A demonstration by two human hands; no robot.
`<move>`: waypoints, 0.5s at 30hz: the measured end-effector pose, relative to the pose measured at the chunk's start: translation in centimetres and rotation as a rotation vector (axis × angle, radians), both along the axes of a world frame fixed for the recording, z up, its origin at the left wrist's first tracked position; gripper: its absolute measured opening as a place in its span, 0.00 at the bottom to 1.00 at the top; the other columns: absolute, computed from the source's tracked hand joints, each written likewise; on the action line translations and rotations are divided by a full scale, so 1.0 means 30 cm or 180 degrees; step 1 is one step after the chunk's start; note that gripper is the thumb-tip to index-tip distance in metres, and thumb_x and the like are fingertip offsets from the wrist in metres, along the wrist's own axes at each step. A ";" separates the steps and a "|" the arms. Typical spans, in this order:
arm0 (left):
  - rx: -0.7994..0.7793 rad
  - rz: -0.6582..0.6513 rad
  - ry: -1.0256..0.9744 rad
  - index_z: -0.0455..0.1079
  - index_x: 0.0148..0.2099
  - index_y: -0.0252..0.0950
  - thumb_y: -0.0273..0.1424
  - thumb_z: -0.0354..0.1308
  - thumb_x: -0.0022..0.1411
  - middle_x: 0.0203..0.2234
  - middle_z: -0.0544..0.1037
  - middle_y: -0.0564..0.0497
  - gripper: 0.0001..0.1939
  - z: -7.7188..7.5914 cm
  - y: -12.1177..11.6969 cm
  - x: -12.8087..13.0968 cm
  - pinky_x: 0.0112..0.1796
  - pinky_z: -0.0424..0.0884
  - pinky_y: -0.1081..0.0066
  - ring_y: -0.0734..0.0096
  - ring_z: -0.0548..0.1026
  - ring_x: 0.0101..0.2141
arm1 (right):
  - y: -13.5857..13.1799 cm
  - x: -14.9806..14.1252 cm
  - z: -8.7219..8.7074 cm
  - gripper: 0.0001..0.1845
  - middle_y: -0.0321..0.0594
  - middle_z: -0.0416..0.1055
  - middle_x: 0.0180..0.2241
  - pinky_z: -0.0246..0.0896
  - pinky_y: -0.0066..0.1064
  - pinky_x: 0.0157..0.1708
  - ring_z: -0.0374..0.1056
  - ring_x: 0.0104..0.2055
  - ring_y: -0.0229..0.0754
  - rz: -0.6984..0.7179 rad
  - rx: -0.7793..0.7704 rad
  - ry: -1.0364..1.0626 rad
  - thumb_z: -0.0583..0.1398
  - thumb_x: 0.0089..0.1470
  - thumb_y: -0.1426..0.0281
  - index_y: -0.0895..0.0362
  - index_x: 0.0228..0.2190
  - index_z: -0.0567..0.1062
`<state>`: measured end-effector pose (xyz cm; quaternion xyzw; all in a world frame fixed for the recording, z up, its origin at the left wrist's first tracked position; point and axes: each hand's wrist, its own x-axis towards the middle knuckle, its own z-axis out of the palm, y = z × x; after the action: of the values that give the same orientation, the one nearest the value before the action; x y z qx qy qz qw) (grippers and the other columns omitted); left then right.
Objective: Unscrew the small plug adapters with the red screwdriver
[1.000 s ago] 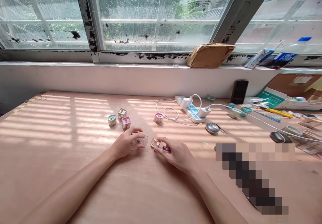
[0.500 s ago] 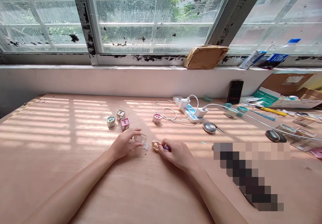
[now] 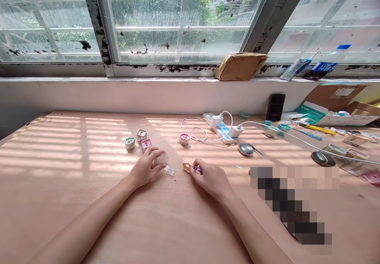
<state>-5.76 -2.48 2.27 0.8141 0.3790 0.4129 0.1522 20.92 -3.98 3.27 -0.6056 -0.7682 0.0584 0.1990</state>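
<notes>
My left hand [image 3: 145,167] holds a small transparent plastic cube shell [image 3: 162,159] at its fingertips. Just below that shell, a flat transparent piece [image 3: 169,171] lies on the wooden table [image 3: 89,212], apart from my hand. My right hand [image 3: 211,177] pinches a small purple part [image 3: 197,169] between its fingers. A small tan piece [image 3: 186,168] sits right at those fingertips, and I cannot tell whether it is held. Beyond my hands stand several small cube-shaped housings, including a pink-topped one [image 3: 146,144] nearest my left hand.
A white power strip [image 3: 222,131] with plugged-in chargers and white cables lies behind my hands. To the right are a metal oval object [image 3: 245,149], a black computer mouse [image 3: 323,158], a phone [image 3: 276,107] and a cardboard box [image 3: 338,109].
The transparent shell has risen in my left hand, separating from the flat piece now left on the table. My right hand has drawn slightly back, and the tan piece has turned.
</notes>
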 end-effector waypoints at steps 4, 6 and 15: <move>0.0028 0.0131 0.0112 0.67 0.57 0.41 0.34 0.59 0.68 0.47 0.70 0.44 0.16 0.009 -0.006 -0.002 0.44 0.77 0.62 0.61 0.76 0.45 | -0.003 -0.005 0.003 0.19 0.36 0.70 0.20 0.43 0.28 0.23 0.66 0.22 0.41 0.0183 -0.0076 0.0134 0.55 0.62 0.54 0.53 0.26 0.69; 0.0040 0.0091 0.0140 0.68 0.55 0.40 0.33 0.59 0.68 0.47 0.73 0.44 0.15 0.009 -0.002 -0.005 0.46 0.76 0.62 0.60 0.76 0.47 | -0.007 -0.008 0.009 0.19 0.35 0.71 0.21 0.45 0.27 0.24 0.66 0.22 0.41 0.0228 -0.0106 0.0255 0.56 0.61 0.53 0.53 0.27 0.69; -0.0118 0.0398 0.0171 0.67 0.46 0.39 0.28 0.61 0.64 0.48 0.78 0.46 0.09 -0.024 0.024 -0.011 0.43 0.77 0.63 0.61 0.78 0.44 | -0.007 0.010 0.010 0.17 0.33 0.72 0.23 0.45 0.27 0.25 0.68 0.24 0.42 0.0373 -0.0242 0.0206 0.55 0.53 0.73 0.52 0.45 0.74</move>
<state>-6.07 -1.77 1.56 0.7966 0.4407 0.3925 0.1309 21.23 -4.17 3.58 -0.5645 -0.7927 0.1187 0.1969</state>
